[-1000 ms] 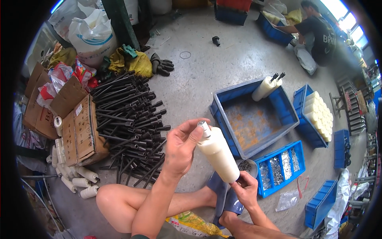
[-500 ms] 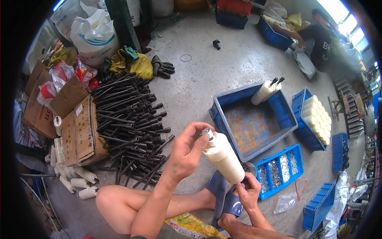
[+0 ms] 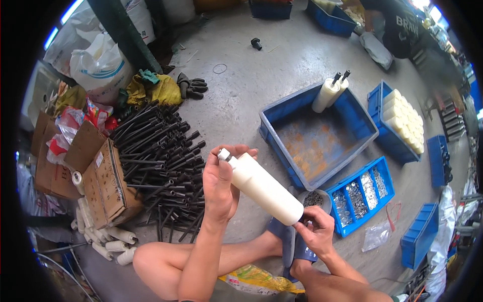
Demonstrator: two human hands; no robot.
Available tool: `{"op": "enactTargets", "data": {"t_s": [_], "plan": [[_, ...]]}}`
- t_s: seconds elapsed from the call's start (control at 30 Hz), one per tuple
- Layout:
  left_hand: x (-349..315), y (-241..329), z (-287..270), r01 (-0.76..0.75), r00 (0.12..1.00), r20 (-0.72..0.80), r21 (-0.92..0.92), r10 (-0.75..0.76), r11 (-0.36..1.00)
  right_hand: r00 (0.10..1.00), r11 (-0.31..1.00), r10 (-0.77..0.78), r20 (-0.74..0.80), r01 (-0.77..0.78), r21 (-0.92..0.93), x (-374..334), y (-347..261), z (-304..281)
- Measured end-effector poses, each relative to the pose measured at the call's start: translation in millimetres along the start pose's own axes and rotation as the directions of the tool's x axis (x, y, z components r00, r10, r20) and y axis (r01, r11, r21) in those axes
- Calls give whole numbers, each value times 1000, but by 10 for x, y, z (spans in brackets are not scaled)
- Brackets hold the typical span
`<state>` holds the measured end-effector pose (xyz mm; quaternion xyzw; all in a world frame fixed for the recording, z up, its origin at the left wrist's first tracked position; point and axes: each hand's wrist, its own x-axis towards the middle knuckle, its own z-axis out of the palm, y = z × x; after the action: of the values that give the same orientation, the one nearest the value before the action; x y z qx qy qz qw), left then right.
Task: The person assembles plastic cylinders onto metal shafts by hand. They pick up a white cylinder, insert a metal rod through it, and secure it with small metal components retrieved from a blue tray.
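Note:
A cream-white cylindrical roller [image 3: 266, 189] lies tilted between my hands, its upper end to the left. At that end a narrower white collar carries a small metallic tip [image 3: 224, 153]. My left hand [image 3: 220, 183] cradles this upper end, thumb in front and fingers reaching behind the roller. My right hand [image 3: 317, 230] grips the lower right end, where a bit of dark shaft shows by the fingertips. Just beyond the right hand sits a round bowl [image 3: 327, 200] of small dark parts. Beside it is a blue compartment tray [image 3: 343, 232] of small metal and white pieces.
A big blue bin [image 3: 279, 146] holds two rollers with black shafts. Another blue bin [image 3: 373, 108] is packed with cream cylinders. Left lie a heap of black rods [image 3: 161, 161], a cardboard box [image 3: 105, 186] and loose rollers [image 3: 118, 246]. A person [image 3: 397, 27] is at far right.
The roller has swung to a flatter tilt, its upper end moving left. My left fingers have gone from pinching the metallic tip to stretching behind the roller. The view has shifted slightly.

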<state>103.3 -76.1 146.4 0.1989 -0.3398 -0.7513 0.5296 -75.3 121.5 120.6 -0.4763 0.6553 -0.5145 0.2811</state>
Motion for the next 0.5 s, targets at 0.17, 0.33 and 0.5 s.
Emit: {"op": "enactTargets", "data": {"t_s": [0.17,0.33,0.5], "plan": [[13,18,-30,37,996,-89,136,-25,990,999,989,-31,35,25,143,14,-66,39],[-23,-9,-64,104,979,-181,79,-88,992,989,921,94,114,-130,368,14,-110,41],[-62,-68,-117,229,940,-239,-81,-242,970,980,904,97,172,-159,396,12,-123,60]]}}
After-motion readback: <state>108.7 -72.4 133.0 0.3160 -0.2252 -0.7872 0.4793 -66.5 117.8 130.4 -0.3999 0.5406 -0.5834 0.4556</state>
